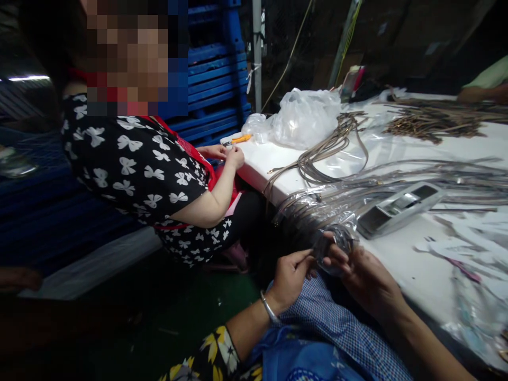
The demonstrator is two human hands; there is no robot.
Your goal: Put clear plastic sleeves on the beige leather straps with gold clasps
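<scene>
My left hand (pixel 291 275) and my right hand (pixel 359 270) meet at the near edge of a white table (pixel 400 259). Both pinch a small clear plastic bag (pixel 335 246) that holds a coiled cord. The left fingers are closed on the bag's left side, the right fingers curl round its right side. A silver bangle (pixel 270 309) sits on my left wrist. Just above the bag lies a bundle of long thin cords in clear plastic (pixel 337 203), reaching over the table edge.
A person in a black dress with white bows (pixel 151 174) leans at the table's left corner, hands by an orange tool (pixel 240 139). On the table: a grey tray (pixel 400 207), loose cords (pixel 325 151), a white plastic bag (pixel 304 116), paper scraps (pixel 468 248). Blue pallets (pixel 214 69) stand behind.
</scene>
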